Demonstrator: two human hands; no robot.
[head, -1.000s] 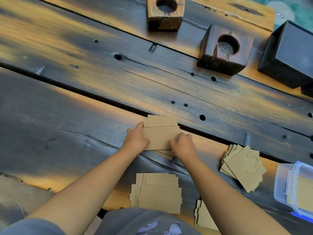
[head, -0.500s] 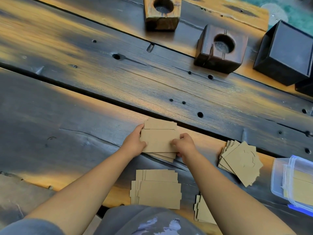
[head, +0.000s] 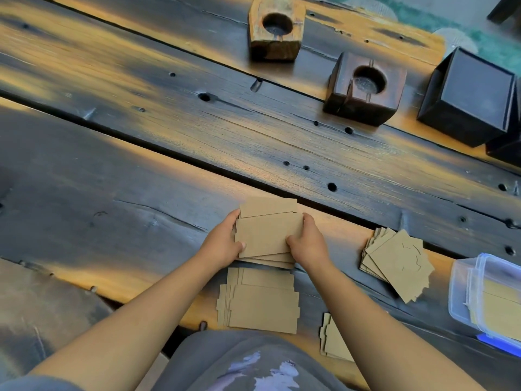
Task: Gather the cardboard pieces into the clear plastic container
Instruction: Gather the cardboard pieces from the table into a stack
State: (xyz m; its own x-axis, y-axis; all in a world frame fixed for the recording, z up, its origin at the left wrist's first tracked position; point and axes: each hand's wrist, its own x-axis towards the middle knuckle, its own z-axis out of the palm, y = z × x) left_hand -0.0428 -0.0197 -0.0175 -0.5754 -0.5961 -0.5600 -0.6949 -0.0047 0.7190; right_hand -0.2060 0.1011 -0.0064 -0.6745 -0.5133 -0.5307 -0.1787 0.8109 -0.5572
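The left hand (head: pixel 222 245) and right hand (head: pixel 308 244) hold a stack of cardboard pieces (head: pixel 265 235) by its short ends. The flat, brown stack's long side runs left to right.

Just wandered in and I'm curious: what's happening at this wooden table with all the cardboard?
A person is tidying cardboard pieces on a wooden table. The left hand and right hand hold a stack of cardboard pieces between them, one on each side. Three more stacks lie on the table: one near the body, one by the right forearm, one fanned out. The clear plastic container, at the right edge, already holds some cardboard.
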